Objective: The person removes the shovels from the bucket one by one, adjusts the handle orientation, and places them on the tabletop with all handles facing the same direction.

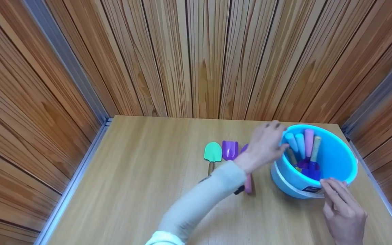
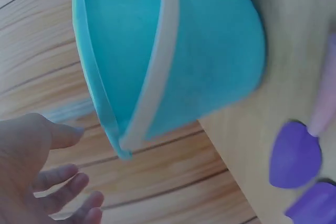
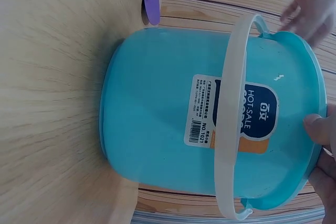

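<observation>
A blue plastic bucket (image 1: 333, 160) stands at the right of the table, its pale handle (image 3: 231, 114) lowered against the side. My right hand (image 1: 345, 211) pinches the near rim, thumb outside and fingers within in the right wrist view. Several small garden tools lean inside, among them one with a pink handle (image 1: 309, 141) and a blue-bladed shovel (image 1: 311, 171); their lower ends are partly hidden. Beside the bucket's left rim, my left hand (image 1: 263, 144) has its fingers loosely spread and holds nothing.
Left of the bucket lie a green trowel (image 1: 213, 151), a purple square shovel (image 1: 230, 149) and a purple-bladed tool with a pink handle (image 1: 248, 185), partly covered by my left forearm. Wood-patterned panels (image 1: 202, 61) wall the table at the back and sides.
</observation>
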Demonstrator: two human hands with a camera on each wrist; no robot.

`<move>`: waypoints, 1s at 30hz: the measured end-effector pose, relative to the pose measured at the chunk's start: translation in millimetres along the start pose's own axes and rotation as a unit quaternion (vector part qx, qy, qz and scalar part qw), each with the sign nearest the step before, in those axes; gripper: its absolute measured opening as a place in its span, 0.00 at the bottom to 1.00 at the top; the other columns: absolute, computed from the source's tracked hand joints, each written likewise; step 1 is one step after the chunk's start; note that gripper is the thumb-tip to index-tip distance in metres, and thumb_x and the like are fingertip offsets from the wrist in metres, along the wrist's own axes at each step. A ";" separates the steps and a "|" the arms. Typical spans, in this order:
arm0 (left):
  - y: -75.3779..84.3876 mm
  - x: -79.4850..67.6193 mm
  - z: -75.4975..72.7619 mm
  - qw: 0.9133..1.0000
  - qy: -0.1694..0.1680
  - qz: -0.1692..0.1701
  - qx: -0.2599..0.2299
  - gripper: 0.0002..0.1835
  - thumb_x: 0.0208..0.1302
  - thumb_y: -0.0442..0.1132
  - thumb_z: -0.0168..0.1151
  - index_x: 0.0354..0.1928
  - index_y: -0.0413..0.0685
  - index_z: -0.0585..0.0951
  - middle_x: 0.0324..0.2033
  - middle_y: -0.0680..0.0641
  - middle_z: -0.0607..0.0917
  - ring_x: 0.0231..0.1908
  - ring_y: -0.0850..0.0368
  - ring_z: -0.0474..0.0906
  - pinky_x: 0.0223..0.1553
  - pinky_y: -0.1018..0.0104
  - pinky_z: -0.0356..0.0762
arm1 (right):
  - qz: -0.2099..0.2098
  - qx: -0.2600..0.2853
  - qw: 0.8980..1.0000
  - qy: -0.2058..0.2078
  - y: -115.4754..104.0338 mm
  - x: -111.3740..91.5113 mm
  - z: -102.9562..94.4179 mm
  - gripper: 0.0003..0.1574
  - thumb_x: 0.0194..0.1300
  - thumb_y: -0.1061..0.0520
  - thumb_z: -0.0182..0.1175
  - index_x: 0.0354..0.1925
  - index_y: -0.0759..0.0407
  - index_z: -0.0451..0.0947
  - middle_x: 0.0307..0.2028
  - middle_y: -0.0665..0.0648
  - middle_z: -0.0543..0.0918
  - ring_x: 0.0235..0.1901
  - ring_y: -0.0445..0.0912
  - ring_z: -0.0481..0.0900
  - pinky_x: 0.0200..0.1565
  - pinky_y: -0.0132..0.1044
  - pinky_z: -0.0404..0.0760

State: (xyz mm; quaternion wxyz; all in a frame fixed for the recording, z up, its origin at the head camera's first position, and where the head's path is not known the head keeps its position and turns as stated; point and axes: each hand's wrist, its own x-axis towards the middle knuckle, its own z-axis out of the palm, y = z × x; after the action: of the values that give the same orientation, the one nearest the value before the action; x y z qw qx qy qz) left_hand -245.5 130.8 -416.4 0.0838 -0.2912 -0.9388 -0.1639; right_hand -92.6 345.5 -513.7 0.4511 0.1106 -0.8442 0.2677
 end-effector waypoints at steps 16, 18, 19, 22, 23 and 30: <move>62.8 34.9 49.6 0.988 -0.033 0.103 0.114 0.29 0.77 0.59 0.60 0.76 0.66 0.72 0.70 0.59 0.78 0.67 0.59 0.73 0.68 0.67 0.75 | -0.042 0.035 0.998 0.035 -0.2 -2.9 1.8 0.27 0.83 0.50 0.54 0.47 0.73 0.89 0.44 0.75 0.89 0.65 0.29 0.78 0.73 0.36 0.70; 69.0 38.8 52.6 0.983 -0.034 0.114 0.137 0.29 0.79 0.59 0.57 0.77 0.67 0.72 0.72 0.60 0.77 0.69 0.60 0.72 0.69 0.68 0.73 | -0.039 0.030 0.998 0.033 -1.5 -1.6 0.1 0.33 0.85 0.45 0.52 0.47 0.73 0.89 0.44 0.75 0.89 0.66 0.29 0.77 0.73 0.35 0.70; 71.9 41.0 54.1 0.980 -0.035 0.122 0.151 0.28 0.79 0.60 0.56 0.77 0.68 0.72 0.72 0.60 0.77 0.69 0.60 0.72 0.70 0.68 0.72 | -0.037 0.028 0.998 0.032 -1.9 -1.2 -0.8 0.32 0.85 0.46 0.52 0.47 0.73 0.89 0.44 0.75 0.89 0.66 0.28 0.77 0.74 0.35 0.69; 77.6 48.6 60.2 0.972 -0.039 0.142 0.185 0.29 0.78 0.60 0.57 0.77 0.70 0.72 0.73 0.62 0.76 0.71 0.61 0.70 0.72 0.68 0.69 | -0.025 0.024 0.999 0.025 -2.1 -1.1 -2.9 0.20 0.81 0.57 0.57 0.48 0.73 0.88 0.46 0.75 0.89 0.66 0.28 0.77 0.74 0.35 0.68; 78.6 51.1 62.2 0.969 -0.041 0.147 0.195 0.30 0.77 0.60 0.58 0.78 0.71 0.71 0.73 0.62 0.76 0.71 0.61 0.70 0.73 0.68 0.68 | -0.022 0.021 0.999 0.021 -1.8 -1.2 -2.9 0.15 0.78 0.63 0.59 0.49 0.73 0.88 0.47 0.74 0.89 0.67 0.29 0.76 0.74 0.35 0.68; 81.7 64.5 73.7 0.951 -0.073 0.183 0.237 0.33 0.75 0.61 0.61 0.79 0.74 0.68 0.76 0.65 0.72 0.76 0.62 0.65 0.80 0.65 0.57 | -0.007 0.007 1.000 0.007 0.5 -3.3 -0.9 0.34 0.45 0.89 0.68 0.51 0.71 0.88 0.49 0.73 0.89 0.68 0.28 0.75 0.74 0.33 0.67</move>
State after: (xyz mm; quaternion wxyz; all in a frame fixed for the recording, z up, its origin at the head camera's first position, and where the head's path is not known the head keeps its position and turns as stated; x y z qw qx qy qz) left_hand -255.9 254.0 -447.7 0.1103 -0.4412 -0.8846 0.1035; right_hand -90.3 346.3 -516.1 0.4578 0.1178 -0.8385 0.2711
